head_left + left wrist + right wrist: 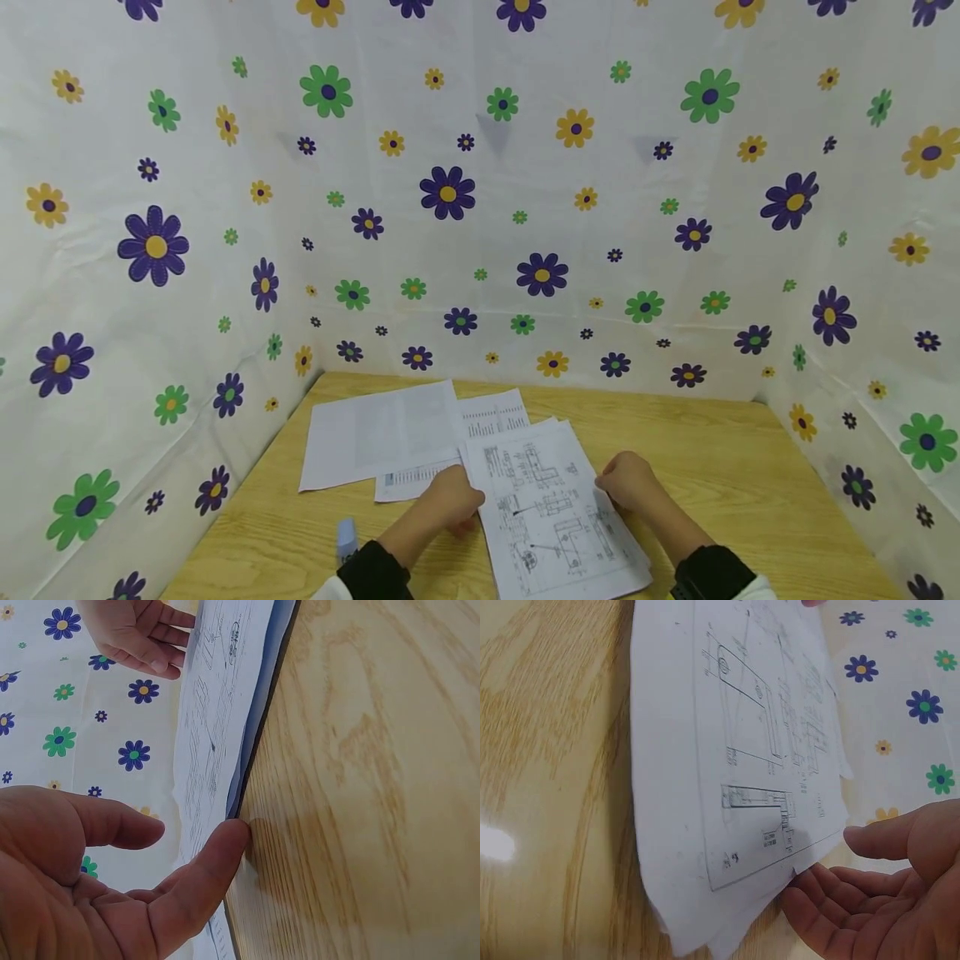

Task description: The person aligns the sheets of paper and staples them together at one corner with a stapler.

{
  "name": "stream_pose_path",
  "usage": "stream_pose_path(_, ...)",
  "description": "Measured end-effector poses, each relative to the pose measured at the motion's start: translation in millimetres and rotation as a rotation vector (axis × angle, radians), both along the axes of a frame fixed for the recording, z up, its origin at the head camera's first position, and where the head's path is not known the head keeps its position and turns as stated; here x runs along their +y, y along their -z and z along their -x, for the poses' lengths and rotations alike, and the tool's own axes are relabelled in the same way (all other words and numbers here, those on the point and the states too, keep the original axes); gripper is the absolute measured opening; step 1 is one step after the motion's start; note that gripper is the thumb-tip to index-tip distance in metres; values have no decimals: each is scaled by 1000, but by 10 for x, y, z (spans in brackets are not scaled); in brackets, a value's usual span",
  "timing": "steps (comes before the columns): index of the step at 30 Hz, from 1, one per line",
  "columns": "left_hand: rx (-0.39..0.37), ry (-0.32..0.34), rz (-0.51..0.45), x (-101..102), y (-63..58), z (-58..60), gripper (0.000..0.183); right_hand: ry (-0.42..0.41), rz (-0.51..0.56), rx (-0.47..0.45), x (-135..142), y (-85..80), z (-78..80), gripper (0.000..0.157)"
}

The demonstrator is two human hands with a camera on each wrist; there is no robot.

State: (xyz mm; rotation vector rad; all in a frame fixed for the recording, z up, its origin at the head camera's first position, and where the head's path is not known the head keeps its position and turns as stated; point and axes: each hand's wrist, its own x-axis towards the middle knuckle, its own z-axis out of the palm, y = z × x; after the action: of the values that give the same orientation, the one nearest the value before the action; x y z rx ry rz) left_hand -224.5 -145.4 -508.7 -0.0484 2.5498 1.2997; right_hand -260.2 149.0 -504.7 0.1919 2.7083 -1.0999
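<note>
A stack of paper sheets (551, 521) with technical line drawings on top lies on the table between both hands. On its left side, my left hand (448, 500) touches the long edge; in the left wrist view a fingertip (229, 836) meets the sheets while the thumb stands apart from them. The right hand (632, 482) is at the stack's right edge. Its fingers (814, 907) touch the sheets' margin in the right wrist view, with the thumb spread above. Sheet edges at one corner (682, 941) are slightly uneven.
Left of the stack lie a mostly blank white sheet (375, 437) and printed sheets (495, 412) with rows of text, partly overlapped. A light blue object (347, 537) sits near the left wrist. Flower-patterned cloth (540, 208) encloses the wooden table (697, 450).
</note>
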Motion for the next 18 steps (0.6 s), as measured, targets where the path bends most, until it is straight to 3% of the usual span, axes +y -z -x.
stream_pose_path(9, -16, -16, 5, 78, -25, 1, 9, -18, -15, -103, 53, -80, -69, 14)
stream_pose_path(18, -24, -16, 4, 109, -19, 33, 12, -94, -77, -102, 72, -66, -84, 18)
